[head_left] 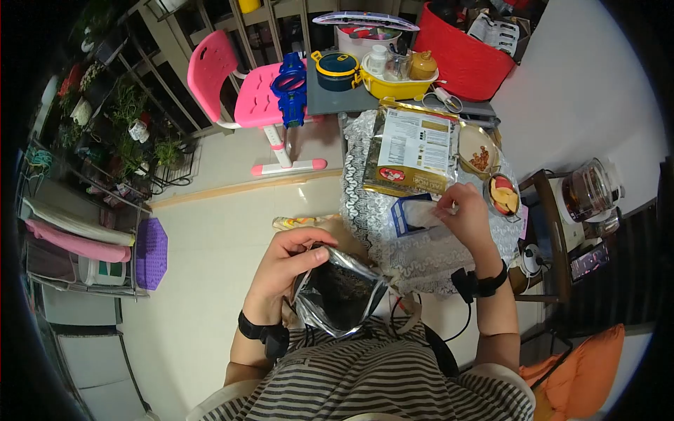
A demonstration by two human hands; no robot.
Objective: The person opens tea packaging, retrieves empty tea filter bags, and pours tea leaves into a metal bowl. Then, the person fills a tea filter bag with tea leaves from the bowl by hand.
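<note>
My left hand point(298, 263) is closed on the rim of a silver foil bag point(340, 291), held tilted in front of my striped top with its mouth gaping. Dark contents show inside, too unclear to name. Over the lace-covered table, my right hand point(465, 214) pinches the edge of a thin, whitish pouch point(422, 213). This pouch lies across a blue-framed tray or box point(401, 216). Just behind stands a large gold nori packet point(411, 151) with a white label, lying flat.
Right of the packet are a bowl with brown pieces point(479, 151) and a bowl of sliced fruit point(503, 193). Behind are a lidded pot point(336, 71) and a yellow basin point(397, 88) of jars. A pink chair point(260, 95) stands left; a glass kettle point(588, 188) is right.
</note>
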